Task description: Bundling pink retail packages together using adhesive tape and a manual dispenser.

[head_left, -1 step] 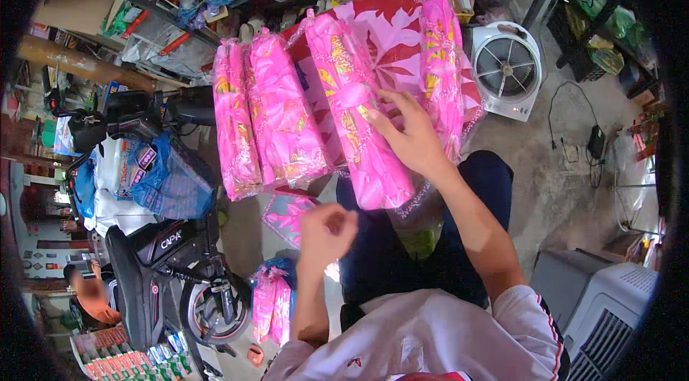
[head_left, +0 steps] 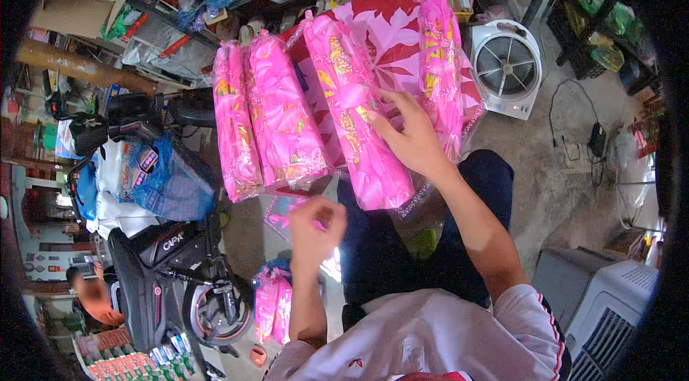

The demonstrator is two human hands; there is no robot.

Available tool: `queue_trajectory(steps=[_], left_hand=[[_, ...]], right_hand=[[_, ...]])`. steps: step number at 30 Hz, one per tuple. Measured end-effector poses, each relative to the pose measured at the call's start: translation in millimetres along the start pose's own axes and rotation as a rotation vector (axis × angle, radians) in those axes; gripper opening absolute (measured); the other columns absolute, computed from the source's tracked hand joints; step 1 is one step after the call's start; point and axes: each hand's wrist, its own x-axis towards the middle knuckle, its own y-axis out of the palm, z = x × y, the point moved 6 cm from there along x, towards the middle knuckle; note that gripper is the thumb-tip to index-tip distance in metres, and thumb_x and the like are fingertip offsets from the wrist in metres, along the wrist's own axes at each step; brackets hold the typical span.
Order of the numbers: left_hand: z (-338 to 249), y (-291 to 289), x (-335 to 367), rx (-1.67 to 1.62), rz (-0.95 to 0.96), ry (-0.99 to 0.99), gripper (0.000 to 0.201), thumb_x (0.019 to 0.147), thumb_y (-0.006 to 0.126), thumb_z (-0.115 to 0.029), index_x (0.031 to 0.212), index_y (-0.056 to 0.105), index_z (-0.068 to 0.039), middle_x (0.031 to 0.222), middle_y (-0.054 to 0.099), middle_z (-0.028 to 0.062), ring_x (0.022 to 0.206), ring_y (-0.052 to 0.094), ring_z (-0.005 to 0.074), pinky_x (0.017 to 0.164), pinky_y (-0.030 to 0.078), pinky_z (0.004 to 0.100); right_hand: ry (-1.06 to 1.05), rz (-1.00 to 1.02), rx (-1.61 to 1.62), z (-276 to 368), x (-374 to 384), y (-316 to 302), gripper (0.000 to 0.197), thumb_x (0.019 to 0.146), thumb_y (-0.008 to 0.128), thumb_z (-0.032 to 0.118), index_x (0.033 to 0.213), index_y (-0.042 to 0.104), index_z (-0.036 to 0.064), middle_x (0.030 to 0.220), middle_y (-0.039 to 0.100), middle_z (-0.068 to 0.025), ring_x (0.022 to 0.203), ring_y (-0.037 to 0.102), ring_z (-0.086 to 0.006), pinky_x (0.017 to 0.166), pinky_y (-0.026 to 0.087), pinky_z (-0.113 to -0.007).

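A long pink bundle with a yellow pattern, wrapped in clear plastic, lies slanting in front of me with its near end over my knee. My right hand rests on its right side, fingers stretched out and apart, fingertips touching the wrap. Left of the bundle's near end, my left hand is raised with its fingers curled into a fist. A bit of pink shows inside that fist, but I cannot tell whether it is held. Two similar pink bundles, an outer one and an inner one, lie to the left.
The bundles lie on a red and pink leaf-patterned sheet. Another pink bundle is at the right, beside a white box fan. A black motorbike stands left, with pink packages near its wheel. A person is at far left.
My left hand has shifted slightly left and up, and its curled fingers have turned. The right hand stays on the bundle; the bundles have not visibly moved.
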Motion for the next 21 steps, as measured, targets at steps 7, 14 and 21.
queue_trajectory(steps=[7, 14, 21], left_hand=[[-15, -48, 113, 0.621, -0.493, 0.141, 0.075, 0.083, 0.079, -0.039, 0.139, 0.051, 0.003, 0.135, 0.058, 0.0246, 0.118, 0.061, 0.0395, 0.097, 0.050, 0.0491], [10, -34, 167, 0.738, -0.252, -0.236, 0.099, 0.076, 0.080, -0.050, 0.149, 0.038, 0.003, 0.136, 0.054, 0.0322, 0.123, 0.057, 0.0448, 0.104, 0.047, 0.0501], [5, -97, 168, 0.333, -0.387, -0.102, 0.088, 0.076, 0.081, -0.037, 0.145, 0.044, 0.004, 0.131, 0.062, 0.0284, 0.116, 0.065, 0.0355, 0.099, 0.051, 0.0407]], right_hand=[[-0.032, -0.006, 0.023, 6, -8, 2, 0.073, 0.088, 0.072, 0.042, 0.141, 0.048, -0.0013, 0.129, 0.055, -0.0281, 0.119, 0.059, -0.0443, 0.101, 0.048, -0.046], [0.018, 0.034, 0.025, 9, -12, -9, 0.071, 0.091, 0.072, 0.037, 0.144, 0.045, -0.0019, 0.136, 0.052, -0.0261, 0.123, 0.057, -0.0416, 0.104, 0.046, -0.044], [-0.048, -0.012, 0.041, 9, -13, -15, 0.069, 0.091, 0.069, 0.041, 0.140, 0.047, -0.0014, 0.129, 0.055, -0.0267, 0.117, 0.059, -0.0458, 0.100, 0.049, -0.048]])
